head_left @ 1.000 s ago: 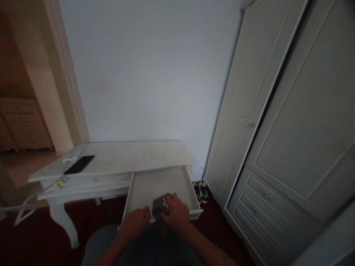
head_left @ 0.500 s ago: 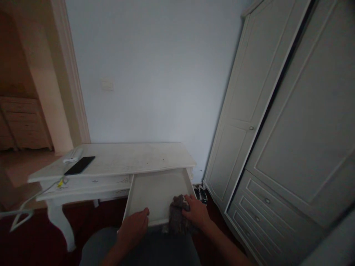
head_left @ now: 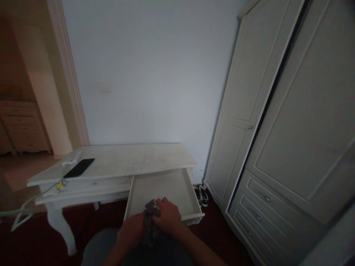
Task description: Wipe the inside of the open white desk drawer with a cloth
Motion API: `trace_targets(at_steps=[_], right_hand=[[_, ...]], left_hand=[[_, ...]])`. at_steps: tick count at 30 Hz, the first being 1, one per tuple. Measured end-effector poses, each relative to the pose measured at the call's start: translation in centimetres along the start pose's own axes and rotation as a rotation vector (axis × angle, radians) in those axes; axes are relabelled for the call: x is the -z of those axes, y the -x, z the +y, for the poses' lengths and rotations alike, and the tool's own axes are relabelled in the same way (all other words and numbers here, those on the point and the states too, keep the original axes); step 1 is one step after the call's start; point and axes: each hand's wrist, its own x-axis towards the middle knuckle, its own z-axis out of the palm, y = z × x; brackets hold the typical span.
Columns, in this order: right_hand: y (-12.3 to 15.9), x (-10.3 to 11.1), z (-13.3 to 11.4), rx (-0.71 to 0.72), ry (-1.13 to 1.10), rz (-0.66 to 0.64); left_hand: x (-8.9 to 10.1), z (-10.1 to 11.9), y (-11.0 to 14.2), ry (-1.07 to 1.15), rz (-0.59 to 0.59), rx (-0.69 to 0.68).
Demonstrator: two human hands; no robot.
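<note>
A bunched grey-brown cloth hangs between my two hands over the front of a pulled-out white drawer. My right hand is closed around the cloth from the right. On its left side, my left hand presses against the cloth with curled fingers, partly hidden by it. The lower end of the cloth drops toward my lap, in shadow. Inside the drawer I see only its pale bottom and sides. The drawer belongs to a white desk against the wall.
A dark phone and a white box-like item lie at the desk's left end, with a white cable trailing off. A white wardrobe stands to the right. Black-and-white shoes sit on the dark red floor beside the drawer.
My right hand has carried the cloth leftward from the drawer's right front corner to the middle. It now meets my left hand, which has closed in on the cloth.
</note>
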Motion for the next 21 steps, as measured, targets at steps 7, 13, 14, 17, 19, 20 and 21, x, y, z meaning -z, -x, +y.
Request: trace_targets(at_steps=[7, 13, 14, 17, 19, 20, 21], right_hand=[[2.3, 2.6, 8.0, 0.017, -0.010, -0.043], [2.6, 2.5, 8.6, -0.095, 0.085, -0.003], [2.4, 2.3, 7.8, -0.096, 0.100, 0.000], [1.4, 1.2, 4.7, -0.047, 0.110, -0.015], [0.5, 0.5, 2.6, -0.003, 0.107, -0.030], [0.1, 0.3, 1.8, 0.016, 0.107, -0.039], [-0.3, 0.0, 1.1, 0.032, 0.106, -0.050]], left_hand=[[-0.1, 0.7, 0.0, -0.041, 0.023, 0.031], [0.0, 0.8, -0.3, -0.069, -0.004, 0.019], [0.1, 0.8, -0.4, -0.074, -0.012, 0.025], [0.1, 0.8, -0.6, -0.082, -0.021, 0.031], [0.1, 0.6, -0.5, -0.091, -0.040, 0.019], [0.2, 0.6, -0.5, -0.093, -0.050, 0.013], [0.2, 0.5, -0.4, -0.091, -0.057, 0.007]])
